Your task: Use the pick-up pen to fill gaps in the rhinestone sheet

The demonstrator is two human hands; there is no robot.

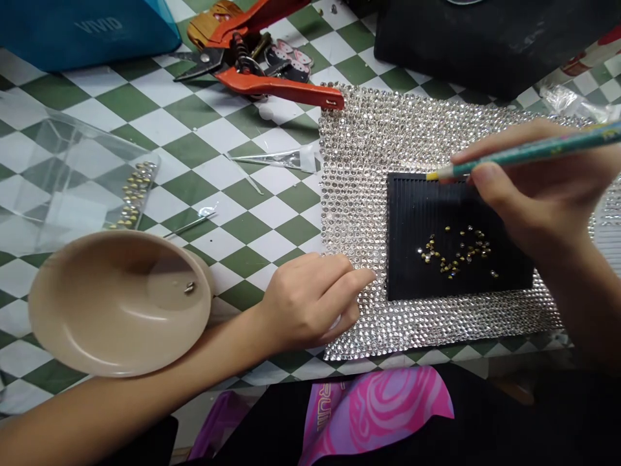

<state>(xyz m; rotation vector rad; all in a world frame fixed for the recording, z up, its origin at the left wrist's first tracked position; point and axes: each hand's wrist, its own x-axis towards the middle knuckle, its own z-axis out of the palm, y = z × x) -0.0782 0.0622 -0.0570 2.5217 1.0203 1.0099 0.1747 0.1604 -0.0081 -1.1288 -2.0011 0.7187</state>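
My right hand (533, 188) grips a slim green pick pencil (524, 154), whose pale tip sits just over the top edge of a black ridged tray (417, 213). Small gold rhinestones (453, 252) lie scattered in the middle of that tray. The tray rests on a silver rhinestone mesh sheet (354, 162). My left hand (310, 301) lies on the sheet's left side, its fingertips pointing toward the tray and holding nothing.
A beige round dish (119, 301) stands by my left forearm on a green-and-white checked cloth (218, 243). A clear bag with gold studs (130, 197), red-handled snips (276, 84), a blue case (82, 26), a black pad (485, 39) and pink fabric (373, 411) surround the sheet.
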